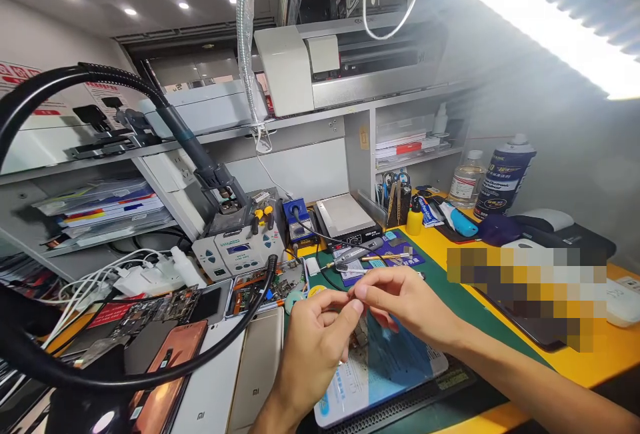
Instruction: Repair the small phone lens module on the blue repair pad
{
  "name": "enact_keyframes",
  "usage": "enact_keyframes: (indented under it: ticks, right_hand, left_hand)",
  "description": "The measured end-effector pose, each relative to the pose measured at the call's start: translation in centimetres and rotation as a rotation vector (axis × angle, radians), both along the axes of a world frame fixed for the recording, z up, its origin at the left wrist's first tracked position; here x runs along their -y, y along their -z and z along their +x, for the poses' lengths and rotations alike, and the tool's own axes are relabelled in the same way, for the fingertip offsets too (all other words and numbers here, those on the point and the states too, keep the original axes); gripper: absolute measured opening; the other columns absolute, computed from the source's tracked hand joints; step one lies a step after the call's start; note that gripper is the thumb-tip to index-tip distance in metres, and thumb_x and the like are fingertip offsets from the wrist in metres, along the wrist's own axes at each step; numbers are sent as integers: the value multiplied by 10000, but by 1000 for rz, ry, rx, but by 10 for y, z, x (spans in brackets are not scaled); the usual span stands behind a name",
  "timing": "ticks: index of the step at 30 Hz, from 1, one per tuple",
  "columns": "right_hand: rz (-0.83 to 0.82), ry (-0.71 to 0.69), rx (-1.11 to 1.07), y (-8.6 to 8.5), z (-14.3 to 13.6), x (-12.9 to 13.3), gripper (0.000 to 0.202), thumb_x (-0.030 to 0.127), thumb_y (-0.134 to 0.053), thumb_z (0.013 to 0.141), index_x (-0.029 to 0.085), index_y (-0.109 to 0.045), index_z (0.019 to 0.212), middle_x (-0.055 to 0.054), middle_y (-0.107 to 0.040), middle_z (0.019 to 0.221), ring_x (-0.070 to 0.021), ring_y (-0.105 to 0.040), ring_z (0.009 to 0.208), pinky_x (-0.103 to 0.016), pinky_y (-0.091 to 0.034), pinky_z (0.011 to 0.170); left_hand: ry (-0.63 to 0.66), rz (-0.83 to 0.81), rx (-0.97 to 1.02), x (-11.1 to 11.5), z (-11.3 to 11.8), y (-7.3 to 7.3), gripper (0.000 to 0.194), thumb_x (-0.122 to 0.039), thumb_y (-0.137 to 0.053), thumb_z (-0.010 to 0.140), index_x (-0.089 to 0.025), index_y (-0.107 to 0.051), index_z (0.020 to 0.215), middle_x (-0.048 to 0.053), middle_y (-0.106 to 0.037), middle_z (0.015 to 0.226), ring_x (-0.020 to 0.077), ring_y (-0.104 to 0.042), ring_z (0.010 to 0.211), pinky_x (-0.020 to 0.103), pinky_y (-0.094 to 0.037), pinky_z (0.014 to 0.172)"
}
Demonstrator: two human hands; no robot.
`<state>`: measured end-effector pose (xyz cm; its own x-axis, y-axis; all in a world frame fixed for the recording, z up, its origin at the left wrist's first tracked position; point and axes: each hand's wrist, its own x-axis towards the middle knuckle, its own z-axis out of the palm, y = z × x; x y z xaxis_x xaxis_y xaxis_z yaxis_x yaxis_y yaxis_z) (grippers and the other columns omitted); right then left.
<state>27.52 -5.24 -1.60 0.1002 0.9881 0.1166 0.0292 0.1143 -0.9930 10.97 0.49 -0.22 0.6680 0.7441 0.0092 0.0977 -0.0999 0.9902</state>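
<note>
My left hand (315, 347) and my right hand (405, 301) meet above a blue and white printed mat (400, 354). Thumb and forefinger of each hand are pinched together, fingertips almost touching. Whatever lies between them is tiny, dark and mostly covered, so its kind does not show. Beneath the hands, partly hidden by the left fingers, a small metallic part (361, 335) rests on the printed mat. That mat lies on a green work mat (465, 301).
A soldering station (235, 251) with a black hose (200, 364) curves in from the left. Phones (257, 367) and circuit boards (150, 314) lie left of the hands. Tweezers (394, 201), a yellow bottle (414, 219) and a spray can (505, 177) stand behind. Right lies a pixelated area.
</note>
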Motion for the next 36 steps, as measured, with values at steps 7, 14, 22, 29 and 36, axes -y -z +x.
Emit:
enact_keyframes:
  ticks: [7,14,22,29,36]
  right_hand:
    - [18,-2,-13,-2,-2,0,293,458,-706,837,169,-730,878,17,-580,578,-82,-469,454,-180,-357,387]
    - [-3,17,-17,-3,-2,-3,301,461,-725,814,160,-708,813,41,-523,484,-82,-451,420,-186,-342,382]
    - [1,10,-8,-2,-2,-3,283,449,-724,820,169,-693,839,49,-522,480,-91,-462,416,-200,-350,388]
    - [8,29,-6,-2,-1,-4,278,438,-714,822,167,-664,793,49,-521,494,-90,-470,418,-199,-357,391]
    - [40,49,-10,1,5,-9,254,410,-707,824,162,-653,813,61,-499,461,-84,-443,390,-200,-367,391]
  left_hand:
    - [16,-13,23,-4,-2,-3,316,-423,-625,853,-118,-708,848,-34,-549,402,45,-320,301,191,-227,368]
    - [25,-24,20,-9,-6,-8,271,-388,-682,807,-118,-709,813,-44,-529,378,54,-360,326,175,-265,364]
    - [20,-20,11,-14,-9,-5,281,-389,-671,829,-117,-703,889,14,-662,657,43,-429,397,168,-278,356]
    - [7,17,-9,-14,-9,-5,277,-393,-671,825,-124,-707,876,3,-637,636,44,-403,399,175,-271,364]
    - [-36,99,-43,-18,-17,-14,262,-398,-650,834,-144,-654,772,-8,-615,656,51,-416,434,179,-266,401]
